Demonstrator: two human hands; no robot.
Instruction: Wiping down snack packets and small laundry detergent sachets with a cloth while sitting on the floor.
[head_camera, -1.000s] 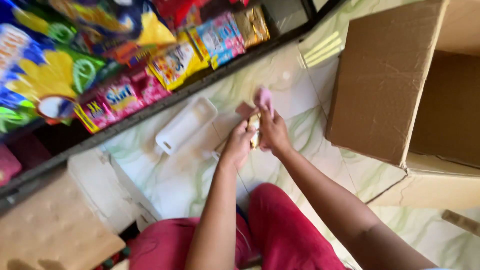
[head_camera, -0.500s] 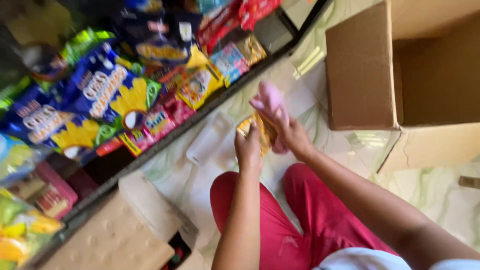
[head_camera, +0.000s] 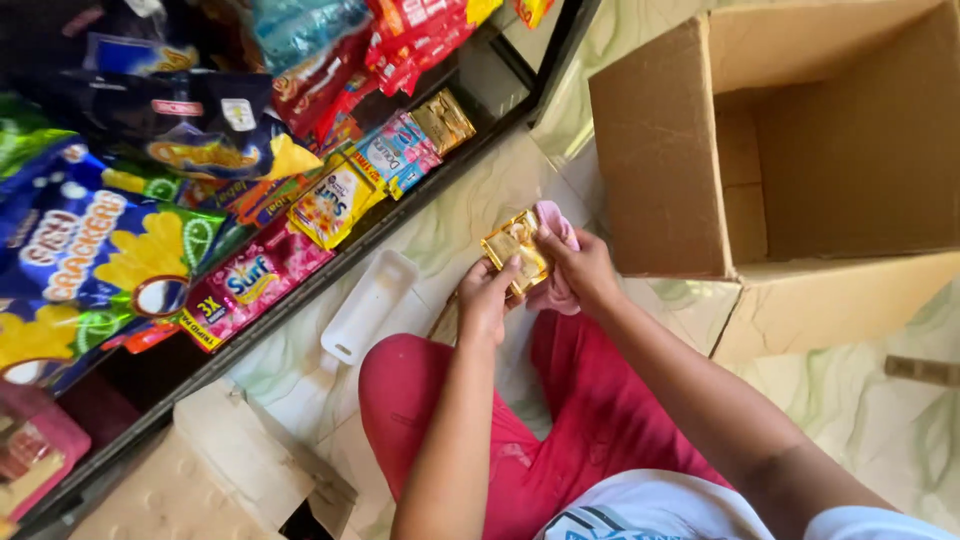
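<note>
Gold sachet (head_camera: 516, 250): small, flat, glossy foil packet, roughly square, held above the floor (head_camera: 440, 230) in front of the knees, between both hands. Left hand (head_camera: 487, 300): fingers curled, thumb pressed on the sachet's lower edge, closed in a pinch on it. Right hand (head_camera: 585, 270): fingers bent around the sachet's right edge, also gripping it; the same hand traps a pink cloth (head_camera: 556, 255), soft and crumpled, which shows above and below the fingers.

Floor: smooth pale stone with green veining. A white plastic tray (head_camera: 368, 305), long, shallow and round-cornered, lies on it just left of the left hand. A cardboard box (head_camera: 680, 170), brown, matt, open with flaps out, sits to the right of the hands, near but apart from them. A second cardboard piece (head_camera: 215, 470), dimpled on its surface, lies at lower left.

A dark-framed rack (head_camera: 300, 290) runs along the left, packed with shiny printed sachets and snack bags (head_camera: 110, 250) in blue, yellow, pink and red. The person wears red trousers (head_camera: 480, 440).
</note>
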